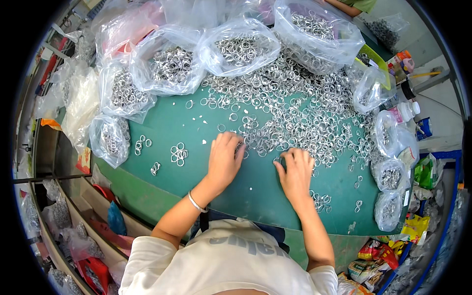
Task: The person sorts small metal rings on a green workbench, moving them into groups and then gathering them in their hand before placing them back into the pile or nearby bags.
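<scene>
Many small silver metal rings [314, 125] lie in a wide loose heap over the green table [162, 118]. My left hand [224, 156] rests at the heap's near left edge, its bent fingertips close to a few rings and its thumb held apart. To its right, my right hand [296, 172] touches the heap's near edge with curved fingers; its thumb is apart from them. No ring shows firmly held in either hand, though the fingertips are partly hidden. A small cluster of rings [179, 154] lies left of my left hand, and another cluster [321, 201] sits beside my right wrist.
Clear plastic bags of rings [169, 87] line the far and left edges, with smaller bags [388, 210] along the right. A yellow-green basket [381, 64] and a white bottle [406, 111] stand at the right. Another person's arm [344, 7] shows at the top.
</scene>
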`<state>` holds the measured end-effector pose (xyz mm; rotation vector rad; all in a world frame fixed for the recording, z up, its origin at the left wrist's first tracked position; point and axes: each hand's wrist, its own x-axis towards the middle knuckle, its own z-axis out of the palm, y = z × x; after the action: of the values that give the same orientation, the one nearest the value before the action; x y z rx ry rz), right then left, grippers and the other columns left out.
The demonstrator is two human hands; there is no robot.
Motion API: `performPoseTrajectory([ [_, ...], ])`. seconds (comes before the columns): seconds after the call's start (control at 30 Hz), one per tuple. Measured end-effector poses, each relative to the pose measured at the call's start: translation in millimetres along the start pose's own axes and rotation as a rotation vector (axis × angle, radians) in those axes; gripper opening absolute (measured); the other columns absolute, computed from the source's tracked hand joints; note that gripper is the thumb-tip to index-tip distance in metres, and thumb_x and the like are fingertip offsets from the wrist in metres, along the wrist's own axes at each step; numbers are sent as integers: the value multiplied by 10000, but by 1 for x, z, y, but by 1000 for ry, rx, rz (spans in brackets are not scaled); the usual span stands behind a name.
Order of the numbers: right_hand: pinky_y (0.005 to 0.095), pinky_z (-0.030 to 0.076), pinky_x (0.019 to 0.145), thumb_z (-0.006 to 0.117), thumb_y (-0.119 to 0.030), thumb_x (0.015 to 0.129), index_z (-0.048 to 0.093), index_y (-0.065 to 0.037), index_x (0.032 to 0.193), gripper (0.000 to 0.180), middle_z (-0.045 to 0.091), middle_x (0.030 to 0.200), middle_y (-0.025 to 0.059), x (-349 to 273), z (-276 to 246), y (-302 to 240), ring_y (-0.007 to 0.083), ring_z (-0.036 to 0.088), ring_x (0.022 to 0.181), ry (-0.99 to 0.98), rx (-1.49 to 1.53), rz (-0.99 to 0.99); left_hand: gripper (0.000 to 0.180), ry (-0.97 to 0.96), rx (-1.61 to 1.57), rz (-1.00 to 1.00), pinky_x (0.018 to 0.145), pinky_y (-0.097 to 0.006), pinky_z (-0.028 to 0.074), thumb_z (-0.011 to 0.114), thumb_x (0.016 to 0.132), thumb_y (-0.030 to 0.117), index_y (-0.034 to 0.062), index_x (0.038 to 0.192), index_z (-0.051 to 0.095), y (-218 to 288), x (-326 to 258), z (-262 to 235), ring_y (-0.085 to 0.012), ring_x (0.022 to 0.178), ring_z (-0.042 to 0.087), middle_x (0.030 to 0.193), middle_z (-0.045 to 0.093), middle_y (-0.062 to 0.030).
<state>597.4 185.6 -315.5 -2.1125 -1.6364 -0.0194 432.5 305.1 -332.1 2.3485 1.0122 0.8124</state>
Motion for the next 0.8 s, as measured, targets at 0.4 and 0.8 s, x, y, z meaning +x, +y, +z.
performPoseTrajectory([
  [0.4, 386, 373, 800, 687, -71, 737, 646, -41, 912, 183, 561, 991, 82, -30, -26, 15, 261, 498, 929, -153, 264, 54, 360, -489, -226, 130, 813, -398, 436, 651, 776, 43, 21, 1123, 558, 56, -60, 2, -309, 924, 518, 1092, 518, -135],
  [0.8, 383, 354, 761, 669, -101, 765, 603, -59, 884, 142, 543, 975, 54, -16, -7, 37, 248, 494, 878, 89, -84, 46, 291, -454, -269, 116, 769, -387, 444, 646, 780, 29, 29, 1063, 576, 59, -69, 14, -290, 909, 544, 1046, 531, -115],
])
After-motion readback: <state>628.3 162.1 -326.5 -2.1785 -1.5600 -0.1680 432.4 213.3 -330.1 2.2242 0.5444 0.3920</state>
